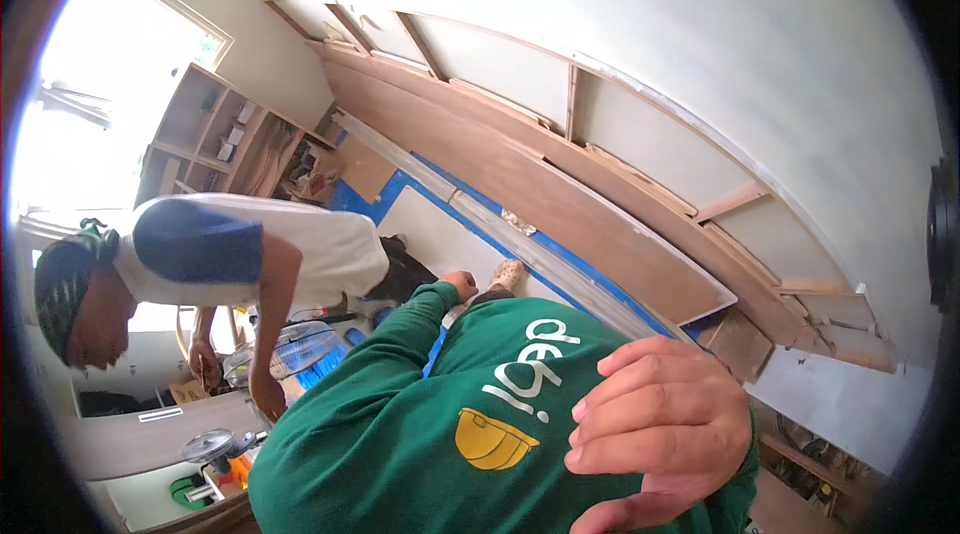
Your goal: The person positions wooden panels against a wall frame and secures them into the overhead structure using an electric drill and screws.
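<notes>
Close in front of my green sweatshirt (400, 414), my right hand (665, 424) is raised with its fingers apart and nothing in it. My left arm reaches down past my body. At the end of its sleeve, my left hand (460, 284) is small in view with curled fingers, beside my leg and above the floor. No object shows in it. One of my feet, in a spotted light shoe (508, 275), stands near a pale board (425, 224) on the floor.
At left a person (250, 244) bends over near a fan (290, 349). A shelf unit (215, 134) stands by the bright window. Large wooden panels (480, 149) lean along the framed wall. Long pale strips (470, 209) lie on blue sheeting (350, 199). A tool (225, 454) sits lower left.
</notes>
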### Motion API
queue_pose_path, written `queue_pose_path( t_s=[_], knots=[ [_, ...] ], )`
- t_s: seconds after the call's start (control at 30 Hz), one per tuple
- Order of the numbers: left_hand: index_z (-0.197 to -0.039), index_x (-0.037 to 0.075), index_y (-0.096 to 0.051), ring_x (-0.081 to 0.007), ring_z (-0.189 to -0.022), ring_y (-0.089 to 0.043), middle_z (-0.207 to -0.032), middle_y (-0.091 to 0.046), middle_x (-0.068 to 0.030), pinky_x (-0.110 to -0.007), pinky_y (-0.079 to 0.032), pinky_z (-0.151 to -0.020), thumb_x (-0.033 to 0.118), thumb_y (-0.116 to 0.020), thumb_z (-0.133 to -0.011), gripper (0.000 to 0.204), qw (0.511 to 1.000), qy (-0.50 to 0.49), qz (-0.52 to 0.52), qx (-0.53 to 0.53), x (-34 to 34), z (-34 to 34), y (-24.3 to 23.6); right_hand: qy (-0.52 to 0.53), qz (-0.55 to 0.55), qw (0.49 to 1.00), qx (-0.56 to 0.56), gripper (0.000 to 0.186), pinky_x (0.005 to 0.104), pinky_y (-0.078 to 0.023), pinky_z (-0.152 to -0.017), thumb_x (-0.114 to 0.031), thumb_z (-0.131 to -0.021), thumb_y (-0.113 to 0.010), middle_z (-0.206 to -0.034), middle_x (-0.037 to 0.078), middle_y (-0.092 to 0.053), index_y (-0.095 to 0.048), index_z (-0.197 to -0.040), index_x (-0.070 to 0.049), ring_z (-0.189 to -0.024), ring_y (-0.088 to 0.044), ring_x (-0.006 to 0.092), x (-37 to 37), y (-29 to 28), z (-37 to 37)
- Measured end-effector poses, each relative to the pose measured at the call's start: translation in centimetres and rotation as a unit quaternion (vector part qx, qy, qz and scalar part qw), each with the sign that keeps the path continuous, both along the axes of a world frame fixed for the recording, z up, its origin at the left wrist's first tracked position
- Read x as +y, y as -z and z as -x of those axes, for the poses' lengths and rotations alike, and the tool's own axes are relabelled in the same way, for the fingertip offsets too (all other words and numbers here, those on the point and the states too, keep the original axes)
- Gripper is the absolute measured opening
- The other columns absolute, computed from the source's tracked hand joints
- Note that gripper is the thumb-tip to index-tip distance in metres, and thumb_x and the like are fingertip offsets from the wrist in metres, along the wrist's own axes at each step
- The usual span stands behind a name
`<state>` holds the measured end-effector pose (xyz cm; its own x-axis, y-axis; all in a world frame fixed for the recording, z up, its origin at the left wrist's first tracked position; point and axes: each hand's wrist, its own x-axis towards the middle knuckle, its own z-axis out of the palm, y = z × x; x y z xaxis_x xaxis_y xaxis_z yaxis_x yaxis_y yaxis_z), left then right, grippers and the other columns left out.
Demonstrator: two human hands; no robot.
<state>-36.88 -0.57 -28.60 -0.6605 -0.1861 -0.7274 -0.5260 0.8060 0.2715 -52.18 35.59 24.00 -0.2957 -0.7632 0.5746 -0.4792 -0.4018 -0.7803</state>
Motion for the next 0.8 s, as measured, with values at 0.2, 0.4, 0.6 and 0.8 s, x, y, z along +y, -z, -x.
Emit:
queue_pose_path(
  t_s=[0.2,0.4,0.6,0.8],
  knots=[
    [-0.1,0.016,-0.074,-0.0342,-0.098,-0.069,-0.102,-0.073,-0.0165,-0.043,-0.054,-0.089,0.039,-0.071,-0.078,0.033,0.999,-0.02,-0.019,0.032,1.9,1.5,0.4,0.04,0.007,0.999,0.016,0.042,0.0392,-0.055,-0.074,-0.045,-0.081,-0.079,-0.08,0.007,-0.07,-0.071,-0.088,-0.005,-0.074,-0.069,0.0242,2.2,-0.2,-0.2],
    [-0.1,0.018,-0.076,-0.0339,-0.101,-0.069,-0.104,-0.072,-0.0175,-0.042,-0.054,-0.092,0.038,-0.071,-0.074,0.033,0.998,-0.04,-0.036,0.02,5.1,2.8,-1.1,-0.005,-0.004,1.0,0.02,0.041,0.0368,-0.054,-0.072,-0.04,-0.08,-0.08,-0.082,0.01,-0.069,-0.07,-0.087,-0.001,-0.075,-0.068,0.0256,0.9,0.3,-0.5],
    [-0.101,0.019,-0.076,-0.0339,-0.102,-0.068,-0.106,-0.072,-0.0166,-0.042,-0.053,-0.093,0.041,-0.071,-0.074,0.035,0.999,-0.041,-0.023,0.019,6.3,3.1,-2.9,-0.036,0.002,0.999,-0.021,0.044,0.0364,-0.053,-0.071,-0.04,-0.076,-0.083,-0.083,0.01,-0.069,-0.069,-0.09,0.0,-0.076,-0.067,0.0252,1.0,1.3,-0.7],
    [-0.1,0.018,-0.076,-0.0327,-0.101,-0.069,-0.107,-0.072,-0.0153,-0.042,-0.054,-0.092,0.041,-0.07,-0.075,0.034,0.999,-0.046,0.003,-0.001,4.6,1.9,-1.5,-0.04,0.026,0.999,-0.017,0.046,0.0369,-0.054,-0.072,-0.043,-0.075,-0.084,-0.084,0.01,-0.069,-0.069,-0.09,-0.002,-0.077,-0.068,0.0245,1.6,1.4,-0.1]
  ],
)
